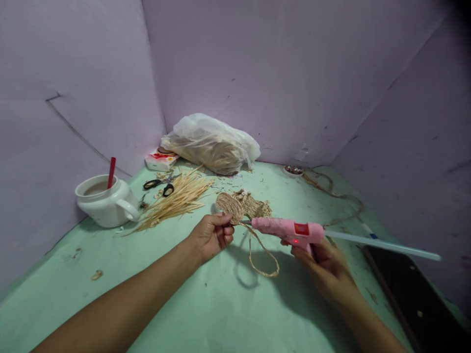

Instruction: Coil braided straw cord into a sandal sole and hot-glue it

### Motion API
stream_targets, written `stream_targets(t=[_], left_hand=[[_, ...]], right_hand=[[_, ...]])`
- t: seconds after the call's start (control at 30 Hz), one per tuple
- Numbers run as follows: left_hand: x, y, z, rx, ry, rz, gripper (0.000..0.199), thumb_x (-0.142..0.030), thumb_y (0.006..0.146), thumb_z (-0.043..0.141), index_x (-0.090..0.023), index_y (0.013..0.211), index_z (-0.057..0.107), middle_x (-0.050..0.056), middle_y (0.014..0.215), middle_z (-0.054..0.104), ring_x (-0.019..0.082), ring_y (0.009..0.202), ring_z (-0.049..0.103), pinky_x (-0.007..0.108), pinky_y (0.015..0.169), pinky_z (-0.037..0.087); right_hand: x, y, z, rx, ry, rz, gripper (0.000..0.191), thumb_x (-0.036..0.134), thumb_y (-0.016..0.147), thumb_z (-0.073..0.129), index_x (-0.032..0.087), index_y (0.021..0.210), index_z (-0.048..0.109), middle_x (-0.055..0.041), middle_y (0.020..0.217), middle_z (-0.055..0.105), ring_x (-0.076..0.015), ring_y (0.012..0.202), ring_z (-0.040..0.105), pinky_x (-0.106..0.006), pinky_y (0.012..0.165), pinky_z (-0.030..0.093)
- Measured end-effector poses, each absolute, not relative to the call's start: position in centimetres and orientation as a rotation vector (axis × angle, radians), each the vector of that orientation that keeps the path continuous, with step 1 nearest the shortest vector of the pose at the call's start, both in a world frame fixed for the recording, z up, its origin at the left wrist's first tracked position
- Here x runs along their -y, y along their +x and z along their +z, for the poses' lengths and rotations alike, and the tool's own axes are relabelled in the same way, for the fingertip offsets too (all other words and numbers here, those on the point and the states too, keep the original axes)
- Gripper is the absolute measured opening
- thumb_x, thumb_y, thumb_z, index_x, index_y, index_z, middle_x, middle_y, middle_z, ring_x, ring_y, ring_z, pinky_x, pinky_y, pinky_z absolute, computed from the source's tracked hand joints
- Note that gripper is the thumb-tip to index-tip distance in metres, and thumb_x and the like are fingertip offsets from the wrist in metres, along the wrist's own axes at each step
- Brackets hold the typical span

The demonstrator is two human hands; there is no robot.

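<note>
Between the fingers of my left hand (214,236) is a small coiled piece of twine (228,206), flat and rounded. A loose tail of twine (263,269) loops down from it over the table. My right hand (326,267) is wrapped round the handle of a pink glue gun (283,229), its red light lit. The gun's metal nozzle points left and meets the lower edge of the coiled piece. A long translucent glue stick (386,244) sticks out of its back. Just behind lies a braided twine piece (255,203) with whitish bits at its top.
At left stands a white mug (97,201) with a red stick (111,172) in it. Black-handled scissors (158,184) touch a bundle of straw strips (180,196). Behind are a plastic bag (213,142), a small box (161,161) and a bead dish (293,170). A dark phone (408,294) lies at right.
</note>
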State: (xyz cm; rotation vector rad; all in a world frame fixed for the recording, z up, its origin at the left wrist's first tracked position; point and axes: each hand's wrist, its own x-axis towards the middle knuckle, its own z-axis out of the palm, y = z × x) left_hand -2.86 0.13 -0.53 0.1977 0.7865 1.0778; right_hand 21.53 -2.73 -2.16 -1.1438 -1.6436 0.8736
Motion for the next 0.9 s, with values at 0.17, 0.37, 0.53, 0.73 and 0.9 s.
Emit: stream_targets(t=[0.17, 0.37, 0.53, 0.73, 0.9], left_hand=[[-0.1, -2.9, -0.4, -0.788, 0.199, 1.072, 0.018, -0.002, 0.076, 0.052, -0.013, 0.063, 0.048, -0.003, 0.046, 0.045, 0.005, 0.036, 0.042, 0.013, 0.033, 0.032], [0.1, -2.9, -0.1, -0.803, 0.204, 1.067, 0.018, -0.002, 0.077, 0.05, -0.013, 0.063, 0.049, -0.002, 0.046, 0.046, 0.005, 0.036, 0.043, 0.013, 0.033, 0.033], [0.0, -2.8, 0.0, -0.811, 0.215, 1.068, 0.018, -0.001, 0.077, 0.05, -0.013, 0.063, 0.049, -0.002, 0.047, 0.046, 0.006, 0.036, 0.043, 0.014, 0.033, 0.033], [0.0, -2.8, -0.1, -0.807, 0.237, 1.069, 0.017, -0.002, 0.076, 0.051, -0.013, 0.064, 0.048, -0.003, 0.048, 0.046, 0.006, 0.037, 0.044, 0.014, 0.034, 0.033], [0.1, -2.9, -0.2, -0.803, 0.266, 1.057, 0.016, -0.002, 0.076, 0.051, -0.013, 0.065, 0.048, -0.003, 0.049, 0.048, 0.006, 0.037, 0.044, 0.015, 0.035, 0.033]], right_hand=[[2.7, 21.5, -1.9, 1.63, -1.13, 0.891, 0.018, 0.035, 0.079, 0.062, 0.027, 0.095, 0.067, -0.0023, 0.086, 0.07, -0.0205, 0.077, 0.062, -0.029, 0.068, 0.047], [2.8, 21.1, -1.3, 1.598, -1.125, 0.858, 0.015, 0.035, 0.077, 0.064, 0.025, 0.088, 0.067, -0.0039, 0.085, 0.072, -0.0208, 0.077, 0.064, -0.029, 0.067, 0.049], [2.8, 20.9, -1.2, 1.573, -1.12, 0.862, 0.018, 0.034, 0.076, 0.064, 0.024, 0.091, 0.066, -0.0045, 0.085, 0.072, -0.0208, 0.079, 0.066, -0.028, 0.068, 0.051], [2.7, 20.7, -0.9, 1.59, -1.112, 0.779, 0.014, 0.033, 0.075, 0.064, 0.023, 0.085, 0.066, -0.0036, 0.08, 0.072, -0.0198, 0.073, 0.066, -0.027, 0.064, 0.051], [2.8, 20.7, -0.5, 1.594, -1.136, 0.772, 0.013, 0.033, 0.076, 0.063, 0.023, 0.082, 0.066, -0.0034, 0.079, 0.071, -0.0194, 0.072, 0.065, -0.027, 0.063, 0.05]])
